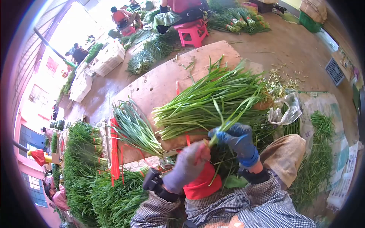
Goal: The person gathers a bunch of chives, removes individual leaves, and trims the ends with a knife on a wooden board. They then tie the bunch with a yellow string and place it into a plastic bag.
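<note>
My left hand, in a greyish-purple glove, has its fingers closed at the cut base of a few green stalks. My right hand, in a blue glove, pinches the same stalks just above, and their leaves reach up to the right. Beyond my hands a large pile of long green leaves lies on a brown board. A smaller, darker bundle rests on the board's left part, beside red ties.
Stacked green bundles stand at the left. A clear plastic bag and loose greens are at the right. Past the board are a pink stool with a seated person, white crates and more people.
</note>
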Demonstrator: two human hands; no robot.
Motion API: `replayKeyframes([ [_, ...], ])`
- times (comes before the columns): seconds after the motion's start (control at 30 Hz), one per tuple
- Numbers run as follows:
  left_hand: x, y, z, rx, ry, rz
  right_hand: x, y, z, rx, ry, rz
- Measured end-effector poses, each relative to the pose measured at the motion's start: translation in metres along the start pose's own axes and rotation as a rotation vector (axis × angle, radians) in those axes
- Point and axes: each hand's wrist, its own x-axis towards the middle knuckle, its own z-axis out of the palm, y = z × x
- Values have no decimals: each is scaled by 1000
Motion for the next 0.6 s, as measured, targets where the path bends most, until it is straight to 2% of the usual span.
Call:
replayKeyframes([
  [0.07, 25, 6, -33, -150, 27, -105, 17, -21, 1, 7, 16, -74],
  [0.13, 52, 33, -60, 75, 158, 87, 36, -43, 5, 28, 44, -226],
  [0.2, 77, 40, -88, 370, 225, -10, 47, -42, 6, 110, 46, -189],
  [0.23, 88, 5, -106, 437, 274, 71, 51, -33, 2, -72, 27, -151],
  [0.27, 93, -14, -118, 436, 280, 68, 55, -21, -1, -253, 7, -113],
  [0.3, 98, -28, -128, 715, 205, -33, 58, 4, -5, -404, -25, -169],
  [0.33, 101, -45, -135, 990, 120, -135, 62, 20, -7, -407, -25, -167],
  [0.4, 91, -97, -143, 996, 71, -161, 70, 43, -7, -1031, -10, -328],
  [0.43, 88, -103, -142, 987, 98, -136, 76, 50, -5, -1156, 13, -362],
  [0.47, 86, -110, -140, 987, 94, -136, 81, 54, -4, -1155, 15, -358],
  [0.53, 84, -115, -132, 1009, 222, -30, 90, 56, 2, -1221, 9, -196],
  [0.6, 83, -124, -129, 998, 227, -19, 100, 56, 5, -1239, -8, -193],
])
